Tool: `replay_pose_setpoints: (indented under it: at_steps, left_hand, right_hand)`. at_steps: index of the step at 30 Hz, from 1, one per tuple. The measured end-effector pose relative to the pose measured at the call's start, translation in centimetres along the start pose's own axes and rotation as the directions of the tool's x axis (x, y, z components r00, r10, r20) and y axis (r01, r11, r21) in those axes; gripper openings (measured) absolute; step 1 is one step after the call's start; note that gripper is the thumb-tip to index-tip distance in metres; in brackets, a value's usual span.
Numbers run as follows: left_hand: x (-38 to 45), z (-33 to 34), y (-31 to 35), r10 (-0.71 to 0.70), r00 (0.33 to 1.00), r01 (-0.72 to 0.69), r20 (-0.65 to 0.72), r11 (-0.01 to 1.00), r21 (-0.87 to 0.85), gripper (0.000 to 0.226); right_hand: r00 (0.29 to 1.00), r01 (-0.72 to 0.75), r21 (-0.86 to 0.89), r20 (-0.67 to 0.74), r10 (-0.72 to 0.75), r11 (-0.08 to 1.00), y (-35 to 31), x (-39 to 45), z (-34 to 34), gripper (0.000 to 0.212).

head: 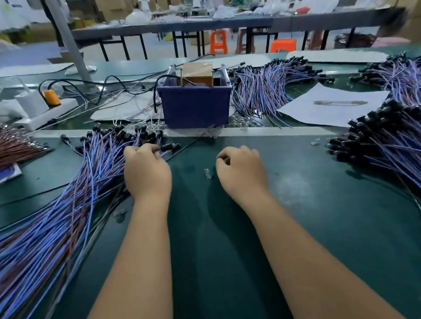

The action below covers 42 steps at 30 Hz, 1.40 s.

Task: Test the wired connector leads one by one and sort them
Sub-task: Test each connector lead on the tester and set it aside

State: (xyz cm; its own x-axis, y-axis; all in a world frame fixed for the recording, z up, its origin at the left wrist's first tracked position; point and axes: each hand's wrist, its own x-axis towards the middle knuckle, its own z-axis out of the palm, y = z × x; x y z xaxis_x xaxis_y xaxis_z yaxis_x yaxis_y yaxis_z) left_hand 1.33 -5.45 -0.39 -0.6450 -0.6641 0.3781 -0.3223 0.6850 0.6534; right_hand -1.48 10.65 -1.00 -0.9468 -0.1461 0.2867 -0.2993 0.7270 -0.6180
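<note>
— Leads (59, 202) with purple wires and black connector ends lie fanned in a big pile on the left of the green bench (213, 237); where is the left hand?
— Left hand (146, 170) sits at that pile's right edge, fingers curled down among the wires; it seems to pinch one lead, whose black connector (170, 146) pokes out just past the fingertips.
— And the right hand?
— Right hand (240, 167) rests on bare bench, well apart from the pile; fingers curled under; I cannot tell whether they hold anything; a small clear piece (207, 173) lies just beside it.
— Other piles?
— A second heap of leads (397, 148) lies at the right; a third heap (261, 88) spreads behind, next to a blue bin (195, 108); a white sheet (334, 106) lies between those two heaps.
</note>
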Motion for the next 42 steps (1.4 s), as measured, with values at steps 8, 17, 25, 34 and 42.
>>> replay_pose_setpoints:
  at_steps: [8, 17, 25, 34, 42]
  left_hand:
    - [-4.0, -1.2, 6.6, 0.212, 0.974, -0.040, 0.077, 0.499, -0.866, 0.021]
    - [-6.3, -0.5, 7.4, 0.597, -0.125, 0.566, 0.793, 0.699, -0.437, 0.054]
    - [-4.0, -1.0, 5.7, 0.506, 0.238, 0.527, 0.829, 0.650, -0.548, 0.050]
    - [-2.7, 0.7, 4.7, 0.096, 0.805, 0.455, 0.585, 0.532, -0.714, 0.033]
    - [-3.5, 0.9, 5.0, 0.216, 0.821, 0.376, 0.529, 0.493, -0.785, 0.017]
  right_hand:
    - [0.920, -0.368, 0.856, 0.391, 0.013, 0.362, -2.0, 0.3, -1.5, 0.042]
    - [0.888, -0.455, 0.879, 0.459, -0.002, -0.142, 0.7, 1.2, -4.3, 0.043]
    - [0.925, -0.333, 0.942, 0.335, 0.180, -0.043, 0.5, 1.4, -3.4, 0.032]
    - [0.938, -0.315, 0.944, 0.326, 0.116, -0.100, 0.7, 1.4, -2.8, 0.033]
    - [0.943, -0.266, 0.845, 0.327, -0.056, 0.464, -0.3, 0.5, -1.6, 0.026]
